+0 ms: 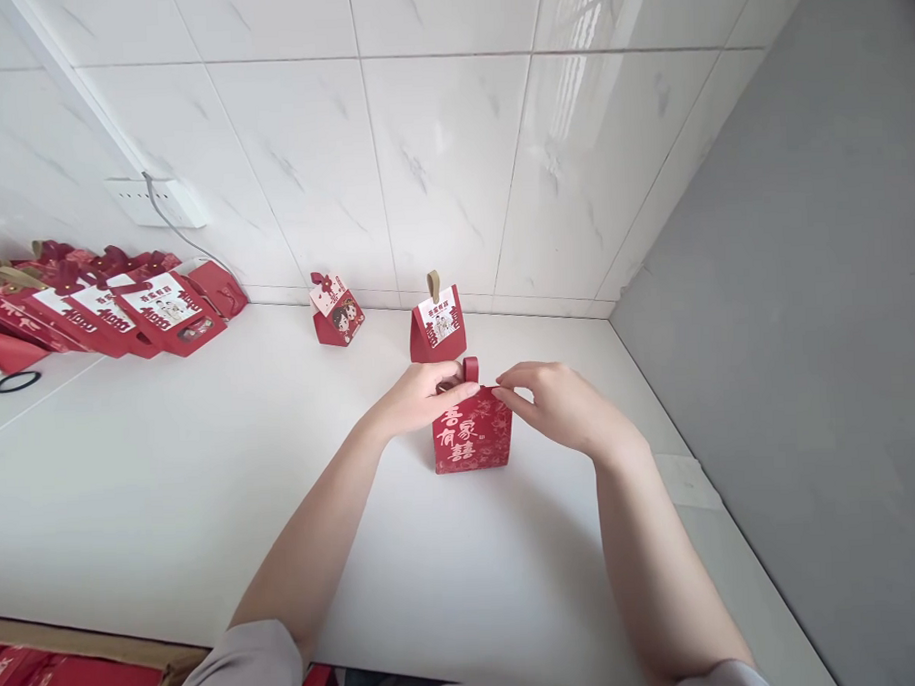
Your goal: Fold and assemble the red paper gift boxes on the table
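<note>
A red gift box [485, 437] with pale Chinese characters and a small red ribbon loop on top stands upright on the white table. My left hand [421, 396] pinches its top edge beside the loop, thumb in front. At the top right corner, the thumb and fingertips of my right hand [556, 398] close on the same edge. Just behind, partly covered by my left hand, stands another red gift box [443, 323] with a tan loop and a white printed label. A smaller red and pink box [337, 312] with two cartoon faces sits farther left.
Several red gift boxes [163, 308] lie in a row at the far left by the wall socket [156, 201] and its cable. A black ring [16, 381] lies near them. At bottom left is a cardboard carton [169, 665] holding red packaging. A grey panel [801, 301] borders the right.
</note>
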The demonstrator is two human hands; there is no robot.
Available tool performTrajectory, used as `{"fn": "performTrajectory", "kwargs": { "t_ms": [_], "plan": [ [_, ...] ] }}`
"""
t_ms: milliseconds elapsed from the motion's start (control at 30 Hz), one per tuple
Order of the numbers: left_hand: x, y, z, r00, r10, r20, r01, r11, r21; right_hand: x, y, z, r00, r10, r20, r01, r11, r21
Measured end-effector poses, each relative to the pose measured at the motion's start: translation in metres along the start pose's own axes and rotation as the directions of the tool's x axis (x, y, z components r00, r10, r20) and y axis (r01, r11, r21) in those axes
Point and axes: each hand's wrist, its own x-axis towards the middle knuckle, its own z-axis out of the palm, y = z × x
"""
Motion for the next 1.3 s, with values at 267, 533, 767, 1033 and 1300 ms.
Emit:
{"fn": "performTrajectory", "kwargs": {
  "t_ms": [267, 533, 767, 1033, 1300],
  "plan": [
    [-0.002, -0.003, -0.002, 0.998, 0.004, -0.055, 0.010, 0.968, 0.252, 0.012, 0.005, 0.014, 0.996, -0.064, 0.056, 0.058, 0.994, 0.096],
    [-0.008, 0.005, -0.009, 0.996, 0.090, -0.010, -0.076, 0.898, 0.433, 0.020, 0.005, 0.025, 0.988, -0.155, 0.023, 0.147, 0.965, 0.218],
    [-0.013, 0.008, -0.020, 0.983, 0.181, 0.033, -0.181, 0.926, 0.330, 0.019, -0.002, 0.019, 0.950, -0.312, -0.005, 0.288, 0.870, 0.400],
    [-0.014, 0.006, -0.028, 0.996, -0.030, 0.086, 0.003, 0.954, 0.301, 0.019, 0.003, 0.017, 0.985, -0.173, 0.024, 0.153, 0.920, 0.362],
    [-0.008, 0.007, -0.015, 1.000, -0.003, 0.014, 0.000, 0.974, 0.226, 0.021, 0.007, 0.020, 0.992, -0.122, -0.031, 0.126, 0.949, 0.289]
  ]
}}
